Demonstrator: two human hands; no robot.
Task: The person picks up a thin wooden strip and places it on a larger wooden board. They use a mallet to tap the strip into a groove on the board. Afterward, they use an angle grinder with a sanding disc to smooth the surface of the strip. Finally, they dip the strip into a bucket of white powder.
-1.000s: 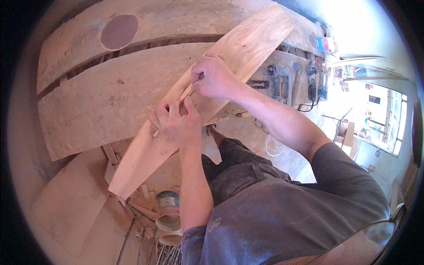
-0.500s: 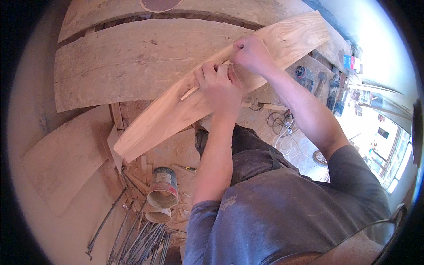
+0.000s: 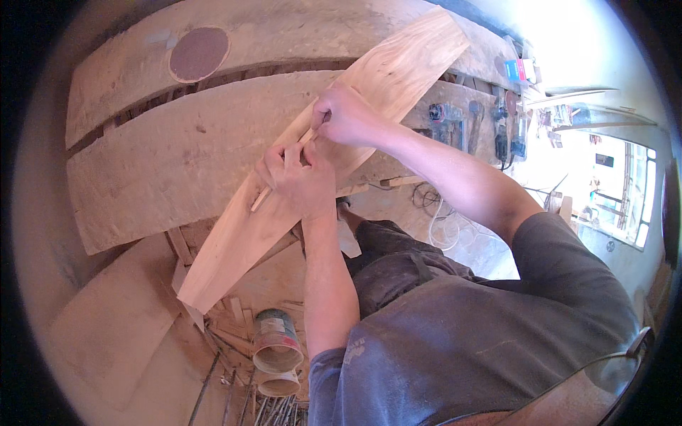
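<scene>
A long pale wooden board [image 3: 234, 245] lies slantwise across the workbench, its near-left end sticking out past the bench edge. Against its face runs a thin pale wooden stick [image 3: 260, 199]. My left hand [image 3: 300, 179] is closed over the stick, fingers bent, resting on the board. Farther up, my right hand [image 3: 349, 117] is curled into a fist round the stick's upper part, close to the left hand. Most of the stick is hidden under my fingers.
The workbench [image 3: 142, 184] has thick planks with a gap between them. A round brown sanding disc [image 3: 199, 55] lies on the far plank. Power tools [image 3: 444, 113] sit at the right. Below are buckets [image 3: 277, 344], wood offcuts, metal rods and cables [image 3: 444, 220].
The view has shifted, so bench, board and hands appear farther left and mostly lower. Both hands keep their hold on the stick, and the sanding disc now shows whole.
</scene>
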